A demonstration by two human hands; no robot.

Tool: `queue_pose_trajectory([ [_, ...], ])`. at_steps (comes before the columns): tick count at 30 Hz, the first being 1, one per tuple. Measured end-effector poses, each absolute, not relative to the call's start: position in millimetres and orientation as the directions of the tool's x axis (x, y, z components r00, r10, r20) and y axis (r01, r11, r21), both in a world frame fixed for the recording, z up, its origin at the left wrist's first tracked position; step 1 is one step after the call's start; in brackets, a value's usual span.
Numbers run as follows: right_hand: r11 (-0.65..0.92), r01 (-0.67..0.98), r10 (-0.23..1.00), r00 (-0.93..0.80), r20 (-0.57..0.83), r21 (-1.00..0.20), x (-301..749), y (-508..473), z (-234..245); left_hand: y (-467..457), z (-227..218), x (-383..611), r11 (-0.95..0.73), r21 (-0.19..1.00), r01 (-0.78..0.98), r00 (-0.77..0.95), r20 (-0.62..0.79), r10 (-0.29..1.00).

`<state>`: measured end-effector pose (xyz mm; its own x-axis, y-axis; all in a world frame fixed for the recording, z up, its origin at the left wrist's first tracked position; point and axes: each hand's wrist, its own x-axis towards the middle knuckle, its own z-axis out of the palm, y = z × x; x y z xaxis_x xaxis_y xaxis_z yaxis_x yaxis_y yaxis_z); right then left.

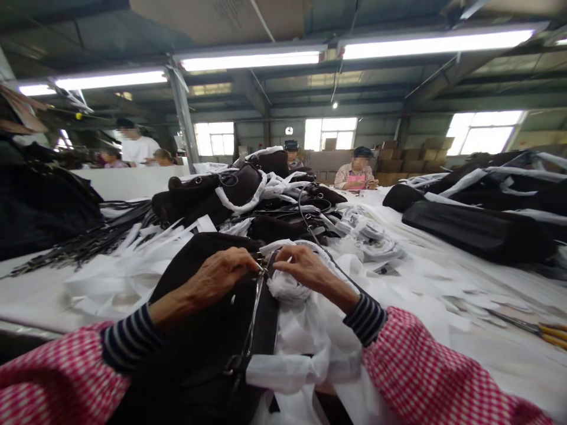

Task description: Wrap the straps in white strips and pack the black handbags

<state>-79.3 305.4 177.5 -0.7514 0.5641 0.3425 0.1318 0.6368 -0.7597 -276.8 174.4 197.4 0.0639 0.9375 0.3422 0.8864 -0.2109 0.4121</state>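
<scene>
The left hand (pixel 224 268) pinches a metal fitting (pixel 261 268) on a dark handbag (pixel 190 330) at the near edge of the worktop (pixel 31 277); the right hand (pixel 308 268) curls beside it, grip unclear. Ceiling lettering (pixel 228 10): illegible.

A: What's where on your table (pixel 436 257)?

B: You've got a bag (pixel 195 348) nearest you, heap of bags (pixel 248 184) behind it, straps (pixel 86 239) left of that heap, more bags (pixel 469 227) right, scissors (pixel 547 333) nearer right, co-worker (pixel 354 176) far side.

Forearms (pixel 66 372) angled inward, left hand (pixel 221 268) pinching at thumb and fingertips, right hand (pixel 308 268) near it, fingers bent.
</scene>
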Motion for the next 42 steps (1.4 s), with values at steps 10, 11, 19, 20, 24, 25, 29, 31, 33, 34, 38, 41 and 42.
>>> queue_pose_trajectory([
  [10,0.923,0.384,0.380,-0.884,0.272,-0.039,-41.4,277.5,158.1,158.2,177.0,-264.6,-0.410,-0.135,0.902,0.412,-0.010,0.911],
  [11,0.925,0.380,0.373,-0.884,0.282,-0.032,-42.0,277.4,155.9,158.7,181.2,-266.5,-0.413,-0.159,0.897,0.418,-0.004,0.908],
  [19,0.949,0.315,0.290,-0.879,0.378,0.006,-41.1,283.1,154.4,159.9,223.8,-284.5,-0.326,-0.091,0.941,0.337,0.161,0.928],
  [20,0.945,0.324,0.315,-0.876,0.365,-0.038,-42.2,284.1,157.5,160.5,224.3,-284.2,-0.324,-0.069,0.944,0.331,0.176,0.927],
  [24,0.920,0.346,0.389,-0.860,0.331,-0.183,-50.0,284.5,170.0,166.5,215.3,-282.9,-0.335,-0.030,0.942,0.334,0.202,0.921],
  [25,0.923,0.329,0.380,-0.860,0.339,-0.200,-52.1,284.2,171.9,168.2,212.0,-283.3,-0.326,-0.022,0.945,0.323,0.212,0.922],
  [29,0.883,0.233,0.398,-0.831,0.388,-0.407,-54.8,290.3,178.5,166.9,201.1,-285.5,-0.276,0.142,0.950,0.222,0.312,0.924],
  [31,0.740,0.160,0.492,-0.791,0.363,-0.653,-52.3,298.2,186.0,159.8,197.6,-285.8,-0.247,0.272,0.930,0.146,0.344,0.927],
  [33,0.499,0.043,0.589,-0.750,0.302,-0.866,-50.1,304.9,197.3,150.3,194.9,-286.3,-0.193,0.318,0.928,0.083,0.329,0.941],
  [34,0.388,-0.029,0.626,-0.725,0.286,-0.921,-50.3,306.1,203.3,145.3,193.8,-287.3,-0.152,0.292,0.944,0.055,0.313,0.948],
  [38,0.373,-0.193,0.666,-0.625,0.407,-0.907,-66.7,287.7,211.8,126.8,190.0,-303.5,0.041,0.118,0.992,-0.081,0.358,0.930],
  [41,0.645,-0.137,0.490,-0.682,0.544,-0.752,-90.0,259.8,193.3,110.6,186.4,-328.9,0.148,0.191,0.970,-0.223,0.475,0.851],
  [42,0.721,-0.139,0.357,-0.765,0.536,-0.679,-96.6,252.3,185.2,103.6,185.1,-337.6,0.186,0.257,0.948,-0.292,0.478,0.829],
])
